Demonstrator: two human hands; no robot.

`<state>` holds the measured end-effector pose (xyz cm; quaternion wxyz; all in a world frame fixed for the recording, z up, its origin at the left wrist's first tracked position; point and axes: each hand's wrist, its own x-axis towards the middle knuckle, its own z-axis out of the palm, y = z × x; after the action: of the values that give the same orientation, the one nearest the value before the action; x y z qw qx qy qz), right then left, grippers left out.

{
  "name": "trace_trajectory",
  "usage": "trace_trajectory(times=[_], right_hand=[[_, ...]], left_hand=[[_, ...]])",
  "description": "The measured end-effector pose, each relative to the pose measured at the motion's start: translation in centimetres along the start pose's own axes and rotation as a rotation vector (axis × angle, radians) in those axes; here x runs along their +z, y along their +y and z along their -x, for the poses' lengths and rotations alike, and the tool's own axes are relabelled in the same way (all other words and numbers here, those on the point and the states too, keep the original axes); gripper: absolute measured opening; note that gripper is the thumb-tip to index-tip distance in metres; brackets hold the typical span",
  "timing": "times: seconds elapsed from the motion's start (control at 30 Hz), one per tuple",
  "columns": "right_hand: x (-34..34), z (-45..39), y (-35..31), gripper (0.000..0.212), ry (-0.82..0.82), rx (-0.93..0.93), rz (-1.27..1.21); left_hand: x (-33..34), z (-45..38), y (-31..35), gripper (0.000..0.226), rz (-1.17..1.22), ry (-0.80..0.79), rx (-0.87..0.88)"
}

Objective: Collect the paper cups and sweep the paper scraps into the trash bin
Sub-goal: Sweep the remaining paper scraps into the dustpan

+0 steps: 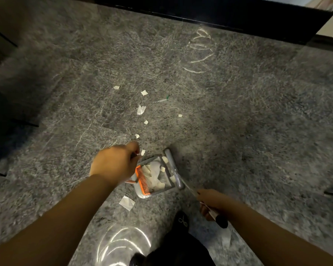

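Observation:
A grey dustpan (154, 191) with an orange comb edge (141, 179) stands on the speckled grey floor and holds several white paper scraps (155, 174). My left hand (114, 164) grips the dustpan's upright handle from above. My right hand (212, 203) grips the broom's handle, and the grey broom head (174, 167) lies against the pan's right side. More white scraps are strewn over the floor: one (141, 110) further ahead, one (144, 92) beyond it, and a larger piece (127, 202) just below the pan. No paper cup or trash bin is in view.
A thin white stick with a green tip (161, 100) lies among the far scraps. A dark raised ledge (219, 14) runs along the top. Dark furniture (0, 120) stands at the left. My dark shoe (181, 221) is near the broom hand.

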<state>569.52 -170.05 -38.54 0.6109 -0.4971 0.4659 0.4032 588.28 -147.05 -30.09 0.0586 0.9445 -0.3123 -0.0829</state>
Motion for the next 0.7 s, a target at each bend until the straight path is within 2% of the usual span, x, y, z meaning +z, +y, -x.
trace_trajectory(times=[0.17,0.23,0.4,0.5,0.63,0.7], right_hand=[[4.3,2.1,-0.2,0.019,-0.055,0.008,0.006],[5.5,3.2,0.1,0.016,-0.074,0.012,-0.063],[7.8,5.8,1.5,0.031,-0.073,-0.019,-0.122],[9.6,6.9,2.2,0.037,-0.064,-0.068,-0.055],[12.2,7.1,2.8,0.033,0.021,-0.120,0.125],[13.6,7.2,3.1,0.029,0.011,-0.121,0.141]], left_hand=[[0.5,2.2,-0.4,0.019,0.031,0.018,0.022],[0.4,3.4,-0.9,0.018,0.055,0.031,0.017],[-0.5,8.3,-4.2,0.016,0.106,0.089,-0.094],[-1.4,11.4,-6.7,0.016,0.134,0.133,-0.138],[-2.8,15.5,-10.4,0.016,0.164,0.159,-0.210],[-3.3,17.9,-12.3,0.016,0.165,0.171,-0.232]])
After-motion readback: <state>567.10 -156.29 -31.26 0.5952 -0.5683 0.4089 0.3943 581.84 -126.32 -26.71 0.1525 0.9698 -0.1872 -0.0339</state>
